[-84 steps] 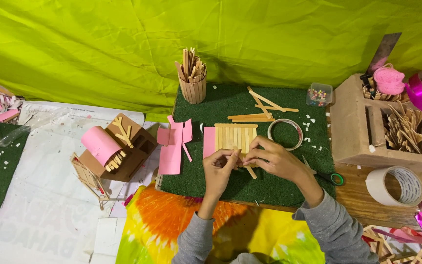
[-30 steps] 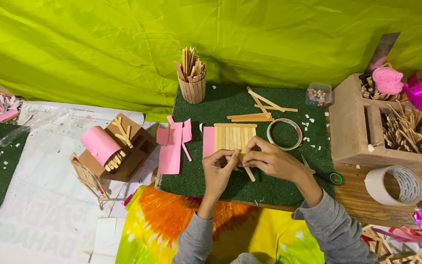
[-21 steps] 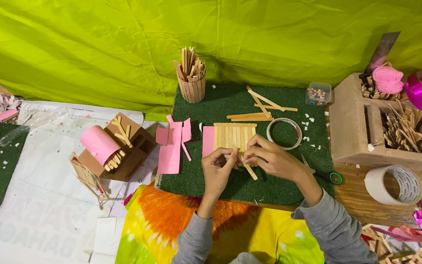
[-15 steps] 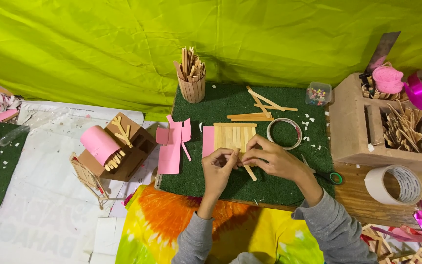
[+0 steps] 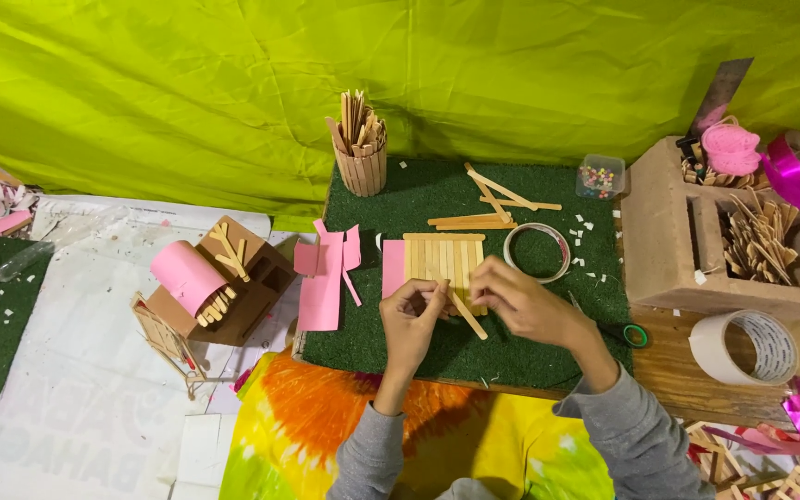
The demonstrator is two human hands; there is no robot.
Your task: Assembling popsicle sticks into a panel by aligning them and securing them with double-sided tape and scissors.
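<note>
A flat panel of wooden craft sticks (image 5: 443,258) lies on a pink paper piece (image 5: 393,268) on the green turf mat (image 5: 502,347). My left hand (image 5: 413,320) and my right hand (image 5: 522,301) meet at the panel's near edge. Both pinch a loose craft stick (image 5: 463,315) that lies slanted across the panel's lower right corner. The fingertips hide part of the panel's edge.
Nearby stand a stick-built cup of sticks (image 5: 359,148), crossed loose sticks (image 5: 493,206), a clear tape roll (image 5: 536,252), a bead box (image 5: 600,175), pink paper scraps (image 5: 326,273), a small cardboard model (image 5: 218,282), a wooden organizer (image 5: 729,236) and a wide tape roll (image 5: 744,346).
Both hands stay at the panel's near edge with only small finger shifts on the slanted stick. Nothing else has moved.
</note>
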